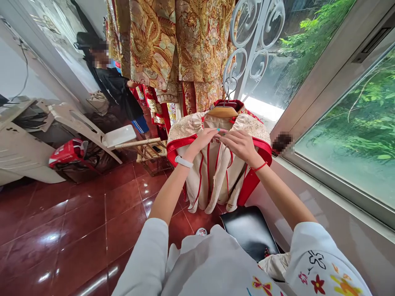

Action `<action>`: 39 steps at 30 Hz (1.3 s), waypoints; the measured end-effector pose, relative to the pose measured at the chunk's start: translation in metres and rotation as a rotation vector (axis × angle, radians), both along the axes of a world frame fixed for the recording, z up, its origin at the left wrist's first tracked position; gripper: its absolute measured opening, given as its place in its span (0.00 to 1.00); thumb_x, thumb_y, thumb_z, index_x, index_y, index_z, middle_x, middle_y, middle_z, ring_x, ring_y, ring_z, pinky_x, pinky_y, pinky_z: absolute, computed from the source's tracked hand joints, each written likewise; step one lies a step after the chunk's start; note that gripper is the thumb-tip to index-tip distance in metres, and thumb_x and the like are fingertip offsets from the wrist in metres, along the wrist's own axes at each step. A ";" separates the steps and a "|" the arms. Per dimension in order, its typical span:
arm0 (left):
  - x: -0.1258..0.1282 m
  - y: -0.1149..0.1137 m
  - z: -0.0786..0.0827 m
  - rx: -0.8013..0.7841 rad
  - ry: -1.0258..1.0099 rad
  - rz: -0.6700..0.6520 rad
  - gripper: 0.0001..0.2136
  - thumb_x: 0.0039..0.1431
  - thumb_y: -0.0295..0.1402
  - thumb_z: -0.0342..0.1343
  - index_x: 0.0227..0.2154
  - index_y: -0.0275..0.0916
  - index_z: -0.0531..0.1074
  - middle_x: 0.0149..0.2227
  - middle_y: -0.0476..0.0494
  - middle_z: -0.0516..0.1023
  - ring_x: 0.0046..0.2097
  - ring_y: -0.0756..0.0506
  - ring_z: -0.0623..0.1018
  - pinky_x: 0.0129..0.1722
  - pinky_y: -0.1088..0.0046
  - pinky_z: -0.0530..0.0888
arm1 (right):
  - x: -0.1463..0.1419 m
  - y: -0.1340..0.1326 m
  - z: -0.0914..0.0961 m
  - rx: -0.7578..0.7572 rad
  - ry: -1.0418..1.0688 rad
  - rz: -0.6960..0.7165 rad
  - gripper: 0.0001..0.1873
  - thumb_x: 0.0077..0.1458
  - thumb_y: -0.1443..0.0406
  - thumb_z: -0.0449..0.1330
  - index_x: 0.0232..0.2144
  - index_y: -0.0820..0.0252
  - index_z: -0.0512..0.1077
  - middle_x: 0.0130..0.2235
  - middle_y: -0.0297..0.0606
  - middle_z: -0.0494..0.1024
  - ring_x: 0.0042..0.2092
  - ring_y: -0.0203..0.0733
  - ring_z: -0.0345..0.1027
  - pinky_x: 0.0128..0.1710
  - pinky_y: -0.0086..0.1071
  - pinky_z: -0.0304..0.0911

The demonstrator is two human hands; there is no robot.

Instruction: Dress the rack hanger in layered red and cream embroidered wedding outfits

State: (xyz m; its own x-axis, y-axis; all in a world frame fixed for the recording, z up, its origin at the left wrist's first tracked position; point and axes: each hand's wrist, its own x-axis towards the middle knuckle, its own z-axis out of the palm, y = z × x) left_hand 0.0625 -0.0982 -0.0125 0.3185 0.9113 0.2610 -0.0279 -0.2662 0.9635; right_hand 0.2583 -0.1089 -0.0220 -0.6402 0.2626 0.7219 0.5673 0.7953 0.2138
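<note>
Head view: fingertips of the left hand (206,137) and right hand (239,144) come together at the upper front of a cream, red-trimmed jacket (220,174); whether either pinches cloth, I cannot tell. The jacket hangs beneath both hands, its wooden hanger (222,112) just beyond them. Gold-embroidered garments (154,45) hang farther beyond; a black seat (251,230) sits below the right hand.

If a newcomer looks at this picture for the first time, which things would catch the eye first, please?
Probably the gold embroidered garments hanging at the top centre would strike first. Just below them, the cream jacket with red edging hangs on a wooden hanger, where the left hand and right hand meet at its front. Bright green foliage beyond the window on the right also stands out.
</note>
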 end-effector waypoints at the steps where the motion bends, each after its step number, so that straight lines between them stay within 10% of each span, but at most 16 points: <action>1: -0.001 -0.002 0.000 -0.055 -0.079 -0.027 0.10 0.63 0.30 0.55 0.39 0.36 0.82 0.37 0.43 0.83 0.41 0.46 0.79 0.46 0.72 0.72 | 0.001 -0.002 -0.004 0.037 0.026 0.005 0.15 0.70 0.66 0.50 0.42 0.54 0.78 0.41 0.40 0.83 0.44 0.41 0.73 0.40 0.36 0.62; 6: -0.010 -0.023 0.004 -0.224 -0.535 0.034 0.08 0.62 0.28 0.58 0.42 0.37 0.79 0.41 0.44 0.82 0.40 0.50 0.79 0.43 0.74 0.74 | 0.006 -0.011 -0.020 0.021 0.162 0.045 0.15 0.70 0.66 0.51 0.40 0.55 0.78 0.39 0.40 0.84 0.38 0.40 0.75 0.36 0.34 0.66; 14: -0.102 -0.049 0.014 0.129 -0.942 0.458 0.12 0.64 0.20 0.53 0.41 0.44 0.77 0.30 0.54 0.75 0.20 0.57 0.62 0.24 0.83 0.66 | 0.036 -0.009 -0.044 -0.328 0.558 -0.095 0.14 0.61 0.67 0.54 0.32 0.54 0.80 0.34 0.36 0.83 0.36 0.42 0.77 0.38 0.35 0.73; 22: -0.166 -0.057 -0.058 0.211 -0.790 1.018 0.10 0.56 0.26 0.59 0.40 0.44 0.75 0.34 0.53 0.72 0.28 0.56 0.69 0.35 0.81 0.72 | 0.053 0.019 -0.046 -0.506 0.833 -0.290 0.11 0.53 0.66 0.56 0.28 0.58 0.80 0.31 0.39 0.83 0.36 0.45 0.77 0.41 0.39 0.72; 28: -0.198 -0.111 -0.117 -0.168 -0.519 1.368 0.16 0.55 0.28 0.50 0.46 0.47 0.67 0.42 0.48 0.70 0.46 0.47 0.77 0.48 0.69 0.76 | 0.053 0.006 -0.070 -0.904 0.987 0.034 0.13 0.49 0.54 0.68 0.31 0.58 0.79 0.33 0.40 0.83 0.34 0.48 0.78 0.40 0.43 0.74; 33: -0.171 -0.128 -0.116 -0.180 -0.229 1.872 0.21 0.48 0.24 0.48 0.47 0.46 0.63 0.51 0.45 0.64 0.58 0.40 0.69 0.59 0.56 0.70 | 0.057 -0.008 -0.082 -1.315 0.965 0.278 0.26 0.49 0.52 0.69 0.49 0.53 0.75 0.49 0.44 0.82 0.47 0.51 0.79 0.50 0.50 0.74; 36: -0.114 -0.102 -0.094 0.118 0.004 1.583 0.17 0.53 0.23 0.47 0.46 0.43 0.64 0.52 0.41 0.66 0.57 0.42 0.69 0.63 0.58 0.65 | 0.047 0.001 -0.081 -1.373 0.922 0.334 0.26 0.56 0.50 0.61 0.55 0.48 0.67 0.56 0.44 0.78 0.52 0.50 0.77 0.49 0.50 0.74; 39: -0.048 -0.060 -0.076 0.297 0.171 0.916 0.15 0.55 0.23 0.52 0.46 0.42 0.67 0.52 0.39 0.70 0.56 0.42 0.71 0.62 0.61 0.65 | 0.018 0.020 -0.085 -1.309 0.807 0.205 0.26 0.57 0.49 0.59 0.54 0.51 0.66 0.53 0.45 0.78 0.49 0.46 0.77 0.43 0.43 0.74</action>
